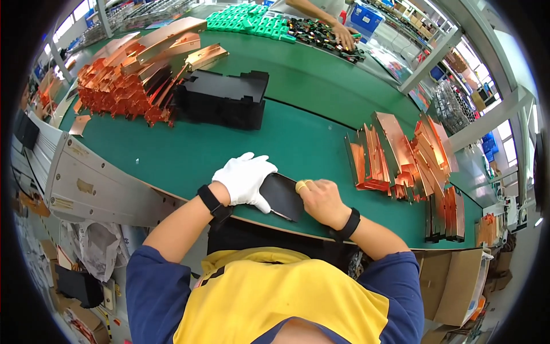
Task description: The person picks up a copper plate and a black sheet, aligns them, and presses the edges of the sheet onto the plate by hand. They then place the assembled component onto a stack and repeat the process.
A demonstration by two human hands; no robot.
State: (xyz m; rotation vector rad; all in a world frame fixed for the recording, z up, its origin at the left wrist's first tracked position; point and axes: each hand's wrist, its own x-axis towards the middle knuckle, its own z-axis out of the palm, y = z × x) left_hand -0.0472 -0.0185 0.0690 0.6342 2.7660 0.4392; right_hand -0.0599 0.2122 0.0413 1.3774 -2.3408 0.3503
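A flat black sheet [282,197] lies tilted at the near edge of the green work table, with a pale strip along its near side. My left hand [244,179], in a white glove, grips its left part, thumb at the near edge and fingers toward the far edge. On the sheet's right edge my bare right hand [322,200] is closed, with yellow covers on its fingertips. Its fingertips partly hide that edge, so I cannot tell exactly how they hold it. Dark bands circle both wrists.
Beyond my left hand stands a stack of black sheets [223,86], beside a big heap of copper-coloured metal brackets [117,86]. More copper-coloured brackets [395,152] stand at the right. Green plastic parts [249,20] lie across the table, near another person's hand [344,35].
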